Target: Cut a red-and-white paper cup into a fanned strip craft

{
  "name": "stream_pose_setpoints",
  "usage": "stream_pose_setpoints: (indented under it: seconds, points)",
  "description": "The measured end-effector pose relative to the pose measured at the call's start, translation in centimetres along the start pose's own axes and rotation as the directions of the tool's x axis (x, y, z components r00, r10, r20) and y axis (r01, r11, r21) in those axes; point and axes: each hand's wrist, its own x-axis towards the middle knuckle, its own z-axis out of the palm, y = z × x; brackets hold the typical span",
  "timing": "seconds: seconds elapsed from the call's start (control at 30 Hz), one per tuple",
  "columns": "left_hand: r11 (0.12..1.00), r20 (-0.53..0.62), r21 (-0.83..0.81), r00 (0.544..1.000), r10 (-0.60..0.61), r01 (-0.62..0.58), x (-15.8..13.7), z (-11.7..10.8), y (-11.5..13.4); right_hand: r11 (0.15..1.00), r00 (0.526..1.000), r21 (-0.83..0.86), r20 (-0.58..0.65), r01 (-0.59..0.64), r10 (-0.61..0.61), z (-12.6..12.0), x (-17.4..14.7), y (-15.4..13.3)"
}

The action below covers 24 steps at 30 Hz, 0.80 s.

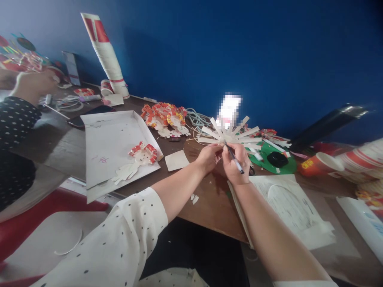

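Note:
A white paper cup cut into spread strips (249,134) fans out in front of me, and my left hand (208,158) pinches its near edge. My right hand (235,175) grips a dark-tipped, grey-barrelled pen (237,164), its point at the middle of the cut paper. My fingers partly cover the spot where the tip meets the paper. Both hands are close together above the brown table (209,203). Under the left wrist area lies a square of white paper (176,160). Small paper scraps (194,198) lie nearer to me.
A white box lid (103,147) at left carries a red-trimmed paper figure (144,154). Behind it are several similar figures (167,115). Tall stacked cups (104,56) lean at the wall. At right are a green sheet (269,156), an orange cup (318,164) and papers (299,211). Another person's hand (32,85) works at far left.

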Motion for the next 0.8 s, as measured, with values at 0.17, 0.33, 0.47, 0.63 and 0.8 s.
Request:
stream_pose_setpoints:
  seconds: [0.17,0.33,0.47,0.63,0.8]
  points:
    - [0.999,-0.031,-0.035,1.000,-0.002,0.001,0.3,-0.2,-0.2,1.000,0.999,0.024,0.030,-0.014,0.013,-0.2,0.0,0.0]
    - [0.997,-0.053,-0.070,0.998,0.025,-0.029,0.5,-0.3,-0.2,0.998,0.998,0.030,-0.033,-0.059,0.060,-1.0,0.1,-0.1]
    - [0.999,-0.049,-0.029,0.999,0.019,-0.020,0.3,-0.3,-0.1,0.996,0.993,0.014,-0.080,-0.088,0.089,-1.4,0.3,0.1]
    - [1.000,-0.074,0.011,0.997,0.008,-0.008,0.3,-0.4,0.1,0.995,0.989,0.019,-0.106,-0.097,0.098,-1.6,0.4,0.3]
    - [0.999,-0.021,0.026,0.999,0.030,-0.030,0.7,-0.8,0.0,0.992,0.990,0.015,-0.064,-0.122,0.123,-1.7,0.4,0.2]
